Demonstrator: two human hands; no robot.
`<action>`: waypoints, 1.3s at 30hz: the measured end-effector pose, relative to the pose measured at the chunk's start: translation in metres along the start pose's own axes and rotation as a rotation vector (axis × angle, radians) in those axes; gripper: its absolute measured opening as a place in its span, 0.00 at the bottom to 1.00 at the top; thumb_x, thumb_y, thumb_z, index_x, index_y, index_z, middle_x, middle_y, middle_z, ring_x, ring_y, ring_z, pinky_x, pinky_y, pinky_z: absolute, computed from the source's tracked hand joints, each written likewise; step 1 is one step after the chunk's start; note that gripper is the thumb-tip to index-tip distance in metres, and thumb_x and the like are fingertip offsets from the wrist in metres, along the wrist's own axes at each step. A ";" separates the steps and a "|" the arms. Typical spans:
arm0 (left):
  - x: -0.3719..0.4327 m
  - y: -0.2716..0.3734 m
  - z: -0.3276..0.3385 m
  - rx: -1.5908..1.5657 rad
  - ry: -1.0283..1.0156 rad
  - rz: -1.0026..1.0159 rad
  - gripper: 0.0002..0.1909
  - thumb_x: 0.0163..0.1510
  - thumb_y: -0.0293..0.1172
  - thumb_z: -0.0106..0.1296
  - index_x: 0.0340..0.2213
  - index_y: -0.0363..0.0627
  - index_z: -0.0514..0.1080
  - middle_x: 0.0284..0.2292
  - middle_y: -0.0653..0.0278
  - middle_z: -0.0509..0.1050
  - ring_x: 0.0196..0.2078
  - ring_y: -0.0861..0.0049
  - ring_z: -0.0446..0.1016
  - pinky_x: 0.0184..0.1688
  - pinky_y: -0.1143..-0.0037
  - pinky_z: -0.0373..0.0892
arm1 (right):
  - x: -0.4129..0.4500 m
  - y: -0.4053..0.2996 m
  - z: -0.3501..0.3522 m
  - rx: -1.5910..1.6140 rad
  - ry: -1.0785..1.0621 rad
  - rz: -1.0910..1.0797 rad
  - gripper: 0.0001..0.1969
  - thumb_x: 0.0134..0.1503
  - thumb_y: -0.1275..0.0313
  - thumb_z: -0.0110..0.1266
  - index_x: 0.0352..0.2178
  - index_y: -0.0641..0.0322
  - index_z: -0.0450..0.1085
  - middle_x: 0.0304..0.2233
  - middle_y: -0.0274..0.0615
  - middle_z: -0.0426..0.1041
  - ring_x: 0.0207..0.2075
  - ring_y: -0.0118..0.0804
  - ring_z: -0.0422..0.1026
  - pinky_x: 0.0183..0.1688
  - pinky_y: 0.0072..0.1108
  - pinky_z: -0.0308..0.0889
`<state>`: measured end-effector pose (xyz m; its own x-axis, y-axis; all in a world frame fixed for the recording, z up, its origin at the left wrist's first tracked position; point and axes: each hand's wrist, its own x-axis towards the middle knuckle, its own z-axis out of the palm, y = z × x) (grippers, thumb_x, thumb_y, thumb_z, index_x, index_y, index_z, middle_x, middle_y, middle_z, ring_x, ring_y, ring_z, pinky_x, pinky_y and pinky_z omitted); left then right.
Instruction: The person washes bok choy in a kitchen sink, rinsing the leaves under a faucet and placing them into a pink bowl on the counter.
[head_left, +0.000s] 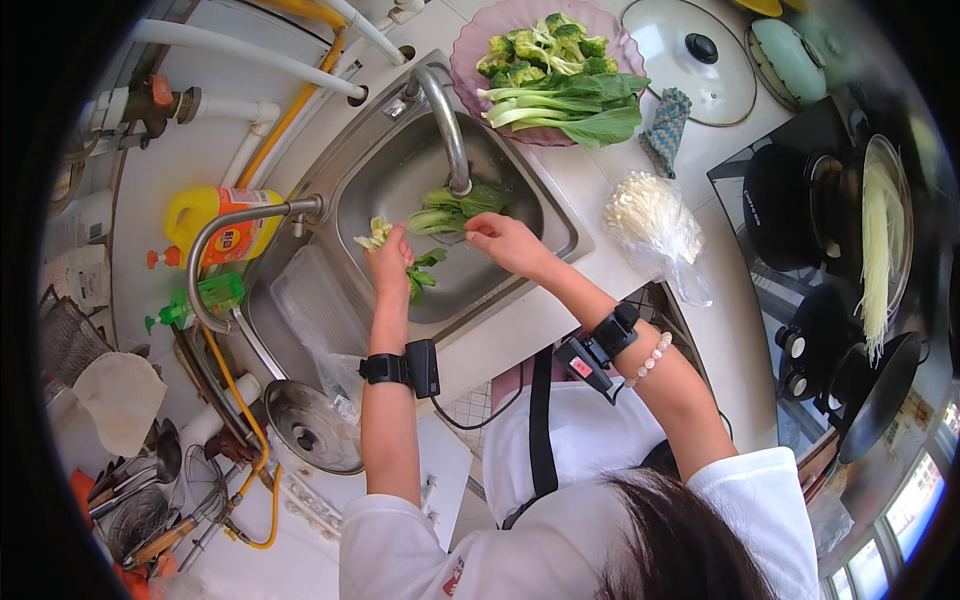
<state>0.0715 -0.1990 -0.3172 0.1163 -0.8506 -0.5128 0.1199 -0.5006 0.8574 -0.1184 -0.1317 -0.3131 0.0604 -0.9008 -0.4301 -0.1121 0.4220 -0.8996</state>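
Over the stainless steel sink (480, 289), my left hand (390, 262) is closed around a small bunch of leafy greens (425, 276), pale stem ends up and leaves hanging below. My right hand (501, 241) is just to the right, thumb and fingertips near each other; whether something small is between them cannot be made out. More bok choy (457, 210) lies in the basin under the curved faucet (450, 127), beside my right fingertips. Behind the sink, a pink scalloped plate (469, 71) holds broccoli florets (551, 46) and bok choy (574, 105).
Enoki mushrooms in a plastic bag (652, 214), a patterned cloth (665, 131) and a glass lid (701, 79) are on the right counter. A pot with pale noodles (881, 232) stands on the stove. Detergent bottles (232, 225) and a second faucet (199, 262) are left.
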 end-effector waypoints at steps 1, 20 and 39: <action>-0.005 0.003 0.007 0.000 -0.016 -0.008 0.08 0.45 0.25 0.49 0.17 0.44 0.61 0.09 0.73 0.56 0.08 0.86 0.52 0.11 0.81 0.48 | 0.001 0.008 0.006 -0.067 -0.018 -0.070 0.23 0.49 0.60 0.49 0.42 0.67 0.63 0.39 0.49 0.68 0.41 0.40 0.67 0.43 0.25 0.61; -0.014 0.042 0.036 -0.240 0.313 0.111 0.12 0.47 0.29 0.48 0.15 0.47 0.58 0.11 0.72 0.55 0.11 0.85 0.51 0.14 0.81 0.50 | 0.028 -0.050 0.098 0.041 0.123 0.246 0.35 0.54 0.46 0.26 0.27 0.70 0.70 0.28 0.61 0.70 0.34 0.58 0.68 0.40 0.36 0.61; 0.011 0.029 0.016 0.166 0.145 0.117 0.09 0.46 0.25 0.51 0.18 0.43 0.62 0.13 0.69 0.62 0.12 0.83 0.60 0.15 0.82 0.56 | 0.040 -0.008 0.069 -0.315 0.203 0.065 0.29 0.55 0.50 0.30 0.34 0.68 0.67 0.31 0.59 0.69 0.37 0.57 0.67 0.41 0.38 0.60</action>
<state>0.0608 -0.2255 -0.2969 0.2613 -0.8783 -0.4004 -0.0647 -0.4298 0.9006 -0.0469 -0.1643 -0.3281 -0.1506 -0.8887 -0.4331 -0.4104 0.4548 -0.7904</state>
